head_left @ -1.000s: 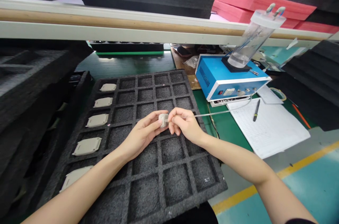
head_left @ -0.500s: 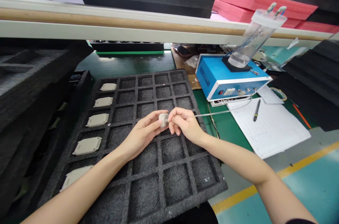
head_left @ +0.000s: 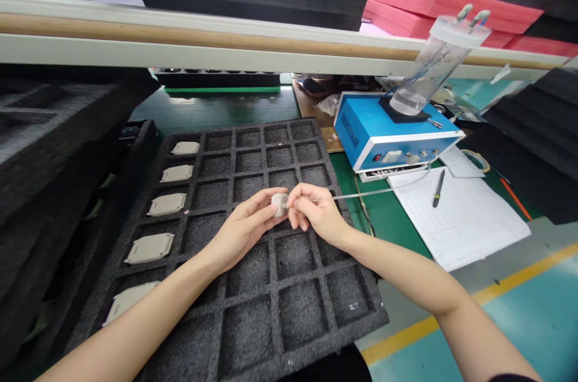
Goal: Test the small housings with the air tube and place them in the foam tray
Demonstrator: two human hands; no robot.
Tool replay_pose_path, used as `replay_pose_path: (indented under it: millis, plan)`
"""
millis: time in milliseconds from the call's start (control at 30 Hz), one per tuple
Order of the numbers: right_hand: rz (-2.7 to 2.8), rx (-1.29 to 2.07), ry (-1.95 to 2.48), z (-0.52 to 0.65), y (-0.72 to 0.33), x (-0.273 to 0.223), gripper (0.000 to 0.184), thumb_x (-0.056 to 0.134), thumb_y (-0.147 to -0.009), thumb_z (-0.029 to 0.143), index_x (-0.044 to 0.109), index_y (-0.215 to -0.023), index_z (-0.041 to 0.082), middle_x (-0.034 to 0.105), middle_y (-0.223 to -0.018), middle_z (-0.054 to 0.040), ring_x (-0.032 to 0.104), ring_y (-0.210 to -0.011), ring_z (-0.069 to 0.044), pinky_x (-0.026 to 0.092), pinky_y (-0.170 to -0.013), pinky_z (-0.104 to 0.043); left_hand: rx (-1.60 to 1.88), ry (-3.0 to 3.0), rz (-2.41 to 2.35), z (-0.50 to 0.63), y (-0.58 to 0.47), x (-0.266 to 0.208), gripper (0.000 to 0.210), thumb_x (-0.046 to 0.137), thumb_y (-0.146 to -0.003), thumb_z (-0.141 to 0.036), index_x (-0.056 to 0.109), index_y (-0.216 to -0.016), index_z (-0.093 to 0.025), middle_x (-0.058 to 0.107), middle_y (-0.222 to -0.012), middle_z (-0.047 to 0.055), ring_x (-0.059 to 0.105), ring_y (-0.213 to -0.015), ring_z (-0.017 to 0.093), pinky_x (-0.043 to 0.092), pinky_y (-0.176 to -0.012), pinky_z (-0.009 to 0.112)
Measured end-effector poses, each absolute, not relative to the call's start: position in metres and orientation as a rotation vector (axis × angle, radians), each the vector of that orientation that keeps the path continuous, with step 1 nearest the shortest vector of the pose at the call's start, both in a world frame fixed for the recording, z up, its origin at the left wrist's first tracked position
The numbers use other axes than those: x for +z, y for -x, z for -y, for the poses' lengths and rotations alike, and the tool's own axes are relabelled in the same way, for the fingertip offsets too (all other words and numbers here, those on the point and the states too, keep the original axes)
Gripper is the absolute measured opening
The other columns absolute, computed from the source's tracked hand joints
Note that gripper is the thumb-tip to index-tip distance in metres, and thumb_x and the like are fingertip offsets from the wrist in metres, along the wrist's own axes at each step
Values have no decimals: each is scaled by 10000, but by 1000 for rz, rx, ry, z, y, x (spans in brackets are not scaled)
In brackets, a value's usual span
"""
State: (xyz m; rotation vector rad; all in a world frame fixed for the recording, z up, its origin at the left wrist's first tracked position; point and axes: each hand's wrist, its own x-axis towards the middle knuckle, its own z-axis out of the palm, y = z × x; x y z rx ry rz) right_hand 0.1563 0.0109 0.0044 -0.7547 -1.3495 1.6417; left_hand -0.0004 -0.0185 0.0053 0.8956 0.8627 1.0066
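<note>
Between the fingers of my left hand point(head_left: 247, 221) is a small beige plastic housing point(head_left: 279, 204), held over the middle of a black foam tray point(head_left: 273, 304). My right hand point(head_left: 316, 207) is closed in a pinch on the end of a clear thin tube point(head_left: 361, 194), right against the housing's right side. The fingers hide the tube's tip, so I cannot tell whether it enters the housing. From there the tube runs right to the front of a blue box-shaped machine point(head_left: 388, 129). Several flat beige housings point(head_left: 150, 248) lie in the tray's left column.
A clear cylinder point(head_left: 427, 78) of liquid stands tilted in view on the machine. To the right lie paper sheets point(head_left: 469, 225) with a black pen point(head_left: 438, 188). Stacked foam trays point(head_left: 54, 147) rise at the left. A shelf edge point(head_left: 203, 48) crosses above the bench.
</note>
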Motion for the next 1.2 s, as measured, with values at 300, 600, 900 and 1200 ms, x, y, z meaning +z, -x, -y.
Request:
replay_pose_path:
  millis: [300, 600, 900, 1200]
  plan:
    - [1352, 1633, 762, -10, -156, 5, 71, 455, -679, 159, 525, -667, 159, 547, -430, 60, 388, -314, -47, 290, -348, -159, 1010, -878, -868, 19, 0, 7, 244, 621, -811, -270, 634, -1048, -216, 624, -1056, 20, 542, -1026, 176, 397, -987, 334]
    - [1356, 1641, 770, -10, -156, 6, 65, 458, -675, 168, 522, -664, 165, 547, -428, 63, 386, -312, -47, 290, -349, -162, 1019, -862, -871, 19, 0, 8, 255, 636, -792, -263, 642, -1039, -195, 636, -1073, 44, 560, -1027, 198, 387, -998, 363]
    - [1358, 1638, 771, -11, -157, 5, 68, 457, -675, 165, 525, -667, 162, 548, -428, 62, 384, -310, -47, 289, -344, -160, 1018, -863, -864, 19, -1, 8, 240, 632, -798, -261, 642, -1031, -205, 633, -1068, 32, 555, -1027, 190, 374, -1014, 366]
    - [1364, 1634, 777, -10, -157, 4, 68, 456, -691, 162, 520, -668, 163, 542, -430, 60, 387, -314, -47, 285, -346, -162, 1019, -864, -869, 19, 0, 8, 255, 635, -794, -260, 638, -1040, -194, 631, -1083, 44, 553, -1039, 201, 375, -1013, 371]
